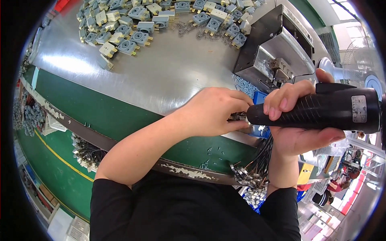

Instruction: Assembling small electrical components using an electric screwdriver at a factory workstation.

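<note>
My right hand (292, 114) is wrapped around a black electric screwdriver (341, 107), a thick cylinder with a pale label near its rear end. Its narrower end points left, toward my left hand (215, 112). The fingers of that hand are pinched together around a small metallic part (238, 116), mostly hidden by the fingers and the tool. Behind and below the tool's front end shows a blue tray (260, 131). Whether the tool's tip touches the part cannot be seen.
A heap of grey and cream plastic blocks with brass prongs (140, 26) covers the far steel tabletop (177, 66). A metal box machine (277, 48) stands at right, small screws (245, 85) beside it. Loose screws (209, 158) lie on the green edge. Wired parts (251, 172) hang nearby.
</note>
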A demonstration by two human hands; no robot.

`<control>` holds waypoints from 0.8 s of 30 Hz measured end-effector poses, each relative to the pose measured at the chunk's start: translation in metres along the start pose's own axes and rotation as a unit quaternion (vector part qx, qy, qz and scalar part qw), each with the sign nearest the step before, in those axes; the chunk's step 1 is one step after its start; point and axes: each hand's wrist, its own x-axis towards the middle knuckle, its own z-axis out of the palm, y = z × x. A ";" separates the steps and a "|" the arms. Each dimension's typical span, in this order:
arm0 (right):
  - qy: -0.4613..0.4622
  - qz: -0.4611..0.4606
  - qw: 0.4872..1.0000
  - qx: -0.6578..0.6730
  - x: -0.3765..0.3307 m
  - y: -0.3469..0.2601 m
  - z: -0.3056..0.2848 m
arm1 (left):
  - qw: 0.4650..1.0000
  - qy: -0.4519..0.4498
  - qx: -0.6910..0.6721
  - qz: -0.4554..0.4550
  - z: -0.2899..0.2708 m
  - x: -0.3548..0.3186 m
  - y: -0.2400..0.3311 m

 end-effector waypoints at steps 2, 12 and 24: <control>-0.017 -0.001 1.000 -0.006 0.000 0.001 -0.002 | 1.000 -0.003 0.002 -0.005 -0.001 0.000 0.001; -0.126 -0.082 0.988 0.028 0.001 0.014 -0.009 | 1.000 0.014 -0.020 0.002 0.003 0.003 -0.002; -0.172 -0.072 0.979 0.083 0.012 0.002 -0.020 | 0.999 0.011 -0.033 -0.002 0.002 0.002 0.001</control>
